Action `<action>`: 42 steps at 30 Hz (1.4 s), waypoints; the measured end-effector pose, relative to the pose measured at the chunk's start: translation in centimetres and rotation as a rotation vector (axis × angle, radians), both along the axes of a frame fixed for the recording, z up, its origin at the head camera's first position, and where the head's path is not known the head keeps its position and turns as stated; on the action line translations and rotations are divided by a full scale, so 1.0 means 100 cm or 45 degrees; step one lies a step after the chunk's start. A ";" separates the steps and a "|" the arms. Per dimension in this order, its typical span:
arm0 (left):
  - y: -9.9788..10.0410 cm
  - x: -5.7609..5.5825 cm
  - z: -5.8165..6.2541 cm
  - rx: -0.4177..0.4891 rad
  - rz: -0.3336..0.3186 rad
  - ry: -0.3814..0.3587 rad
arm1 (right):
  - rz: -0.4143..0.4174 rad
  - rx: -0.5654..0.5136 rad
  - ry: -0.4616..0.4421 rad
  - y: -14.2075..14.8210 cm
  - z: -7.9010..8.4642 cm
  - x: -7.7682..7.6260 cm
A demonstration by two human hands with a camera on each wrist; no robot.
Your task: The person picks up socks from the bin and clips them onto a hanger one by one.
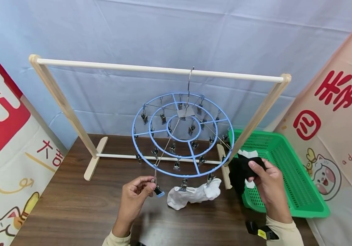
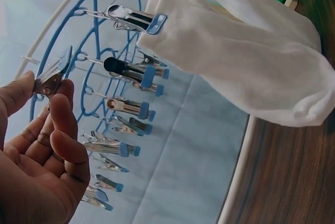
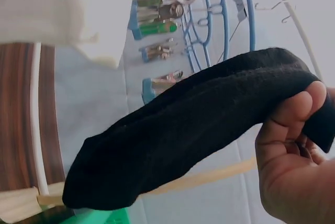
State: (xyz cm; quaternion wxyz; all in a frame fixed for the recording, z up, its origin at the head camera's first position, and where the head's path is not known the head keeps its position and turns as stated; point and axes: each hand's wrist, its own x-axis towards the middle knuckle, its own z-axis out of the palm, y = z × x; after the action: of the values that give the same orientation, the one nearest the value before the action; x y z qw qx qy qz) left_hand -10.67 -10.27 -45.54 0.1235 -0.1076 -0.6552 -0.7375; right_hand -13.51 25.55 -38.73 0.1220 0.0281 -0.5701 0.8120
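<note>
At the front left of the round blue drying hanger (image 1: 136, 145), my left hand (image 1: 136, 196) pinches a metal clip (image 1: 158, 191) with a blue tip between thumb and fingers. My right hand (image 1: 269, 186) grips a black sock (image 3: 183, 124) by one end; the rest hangs down over the near-left edge of the green basket (image 1: 286, 136). White socks (image 1: 194, 194) hang from clips at the front of the hanger. In the left wrist view the pinched clip (image 2: 52, 75) holds no cloth.
A wooden rack (image 1: 262, 118) with a white top bar (image 1: 117, 66) carries the hanger by its hook. Several metal clips (image 1: 177, 165) dangle around the rings. Something white (image 1: 248, 153) shows behind the black sock, at the basket. A brown tabletop (image 1: 68, 205) lies beneath.
</note>
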 end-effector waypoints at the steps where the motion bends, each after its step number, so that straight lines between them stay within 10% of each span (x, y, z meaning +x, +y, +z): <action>1: 0.000 0.000 0.000 0.001 -0.004 -0.002 | 0.022 0.005 -0.005 0.000 -0.001 0.002; 42: 0.004 0.012 0.016 -0.080 -0.139 0.071 | 0.386 0.393 0.002 -0.030 -0.011 0.034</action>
State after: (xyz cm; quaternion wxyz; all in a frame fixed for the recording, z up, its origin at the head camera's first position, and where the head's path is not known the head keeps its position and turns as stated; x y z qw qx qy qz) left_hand -9.51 -9.83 -43.93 0.0979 -0.1675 -0.6674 -0.7190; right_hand -10.14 22.60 -39.84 -0.0067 0.1327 -0.6769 0.7240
